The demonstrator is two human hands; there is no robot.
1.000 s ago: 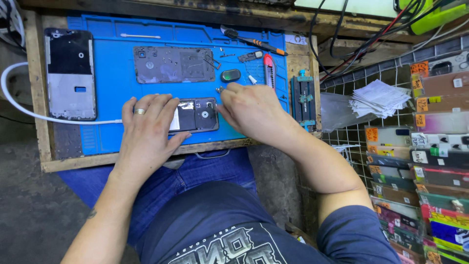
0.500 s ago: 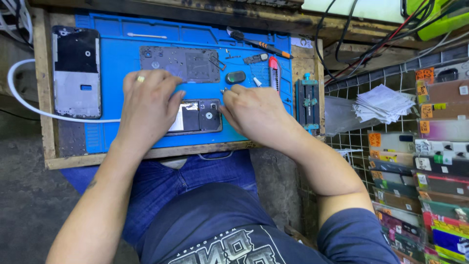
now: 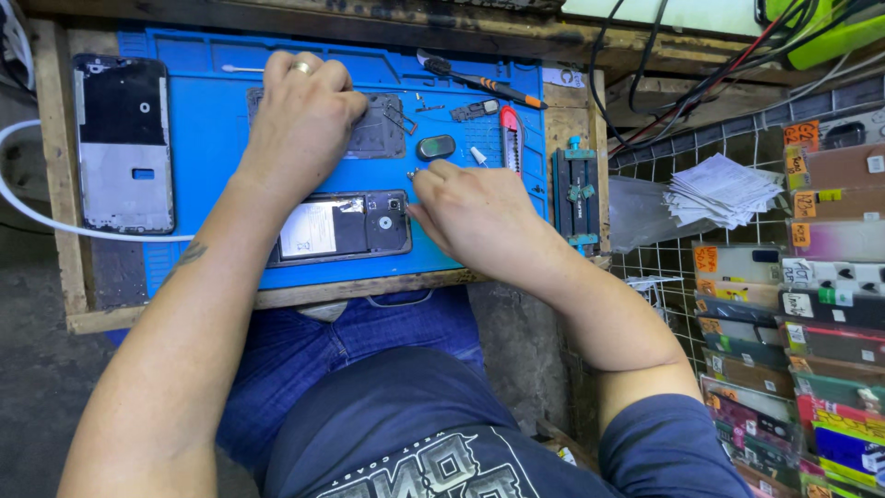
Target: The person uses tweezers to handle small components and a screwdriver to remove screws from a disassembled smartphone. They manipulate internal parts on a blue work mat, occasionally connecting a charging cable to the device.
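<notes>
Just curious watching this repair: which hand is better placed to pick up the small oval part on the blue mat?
Probably the right hand: its fingertips sit just below the oval part, while the left hand rests on the dark back cover.

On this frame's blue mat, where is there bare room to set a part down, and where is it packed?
Bare mat lies between the phone frame and the left hand, and along the front edge below the opened phone. It is crowded between the right hand, oval part and cutter.

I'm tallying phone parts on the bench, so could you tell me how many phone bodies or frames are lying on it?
3: an opened phone near the mat's front edge, a back panel partly under the left hand, and a bare frame at the left. Smaller parts may be hidden.
</notes>
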